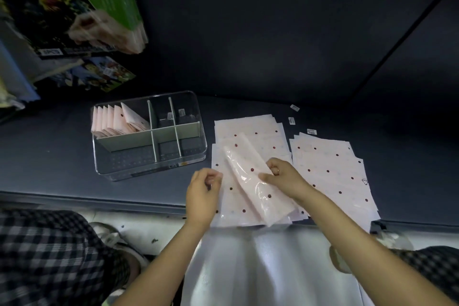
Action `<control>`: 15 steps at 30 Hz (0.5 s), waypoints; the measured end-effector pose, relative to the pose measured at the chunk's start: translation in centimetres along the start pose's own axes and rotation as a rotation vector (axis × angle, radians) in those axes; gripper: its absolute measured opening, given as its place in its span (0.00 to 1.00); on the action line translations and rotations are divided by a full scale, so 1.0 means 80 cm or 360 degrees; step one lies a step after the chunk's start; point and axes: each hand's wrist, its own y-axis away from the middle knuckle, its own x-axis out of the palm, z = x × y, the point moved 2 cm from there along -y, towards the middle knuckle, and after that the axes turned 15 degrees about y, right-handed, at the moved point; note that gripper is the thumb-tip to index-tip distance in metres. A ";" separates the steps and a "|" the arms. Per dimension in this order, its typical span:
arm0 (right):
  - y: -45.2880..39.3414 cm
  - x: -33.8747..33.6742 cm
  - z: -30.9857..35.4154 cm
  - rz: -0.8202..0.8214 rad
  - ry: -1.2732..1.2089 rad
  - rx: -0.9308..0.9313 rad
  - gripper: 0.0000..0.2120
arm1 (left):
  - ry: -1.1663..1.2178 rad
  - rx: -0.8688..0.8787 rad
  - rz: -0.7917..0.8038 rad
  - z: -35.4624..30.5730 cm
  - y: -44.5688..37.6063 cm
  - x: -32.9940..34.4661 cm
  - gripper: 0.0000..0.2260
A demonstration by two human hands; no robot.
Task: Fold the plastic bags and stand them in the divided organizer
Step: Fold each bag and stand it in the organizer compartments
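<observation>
though stickers (311, 131) lie near, print unreadable.

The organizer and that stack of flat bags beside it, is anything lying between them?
No. The head view shows only bare dark surface between the organizer and the stack of bags.

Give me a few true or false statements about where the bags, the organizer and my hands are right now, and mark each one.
1. Folded bags stand in the far-left compartment of the organizer. True.
2. The right hand holds a partly folded bag. True.
3. The organizer sits right of the flat bag stacks. False: it is left of them.
4. The left hand rests inside the organizer. False: it is at the left edge of the near stack.
</observation>
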 end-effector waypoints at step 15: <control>0.094 -0.001 0.042 -0.0016 -0.0702 -0.0031 0.02 | 0.0640 -0.0470 0.0446 -0.084 0.036 -0.006 0.06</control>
